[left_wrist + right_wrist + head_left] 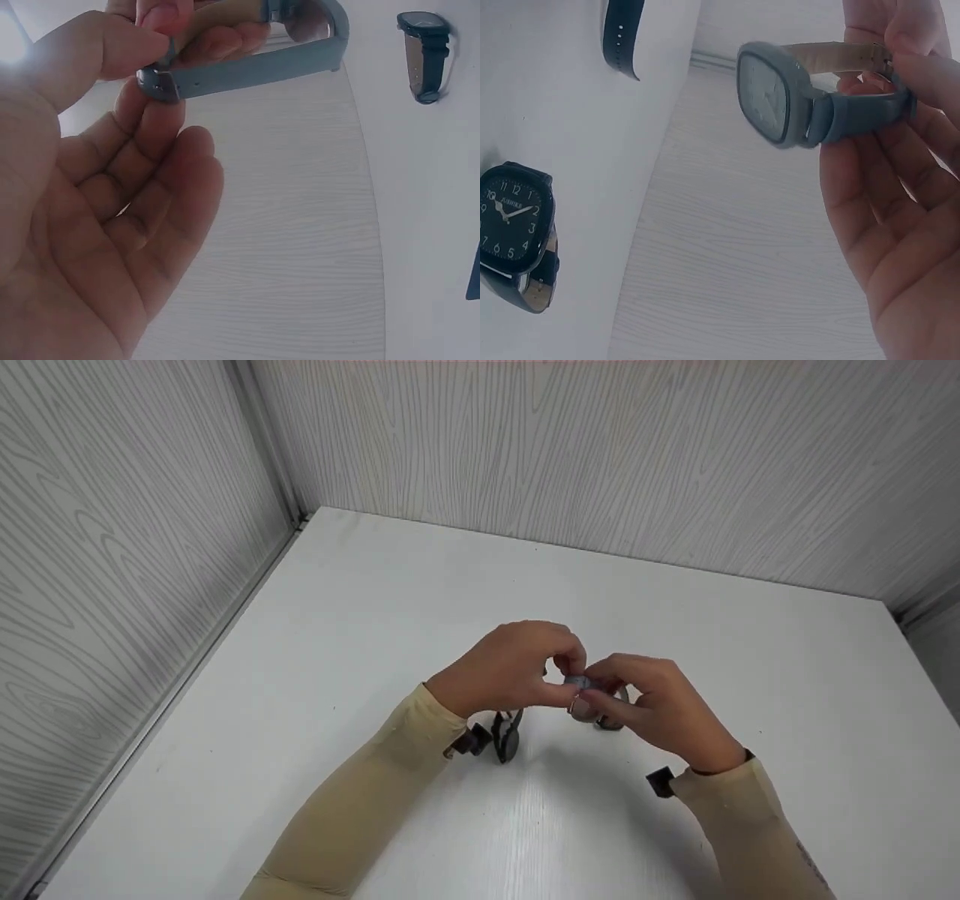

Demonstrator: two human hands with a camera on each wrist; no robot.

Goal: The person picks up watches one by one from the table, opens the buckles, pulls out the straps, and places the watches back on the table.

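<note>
A grey-blue wristwatch (769, 97) with a rounded-square dial and a tan strap lining is held up above the table between both hands. The strap (262, 71) bends round into a loop, with its metal buckle (159, 84) at the left fingertips. My left hand (517, 667) pinches the strap at that buckle between thumb and index finger, its other fingers loosely bent. My right hand (660, 705) pinches the strap close beside the left fingertips, thumb on top. In the head view the fingers cover much of the watch.
On the white table (420, 577) a black wristwatch (506, 739) lies below the left wrist, and another dark watch (611, 724) lies partly hidden beyond the right fingers. The right wrist view shows a black watch (514, 217) with white numerals. Wood-grain panels (525, 442) border the table.
</note>
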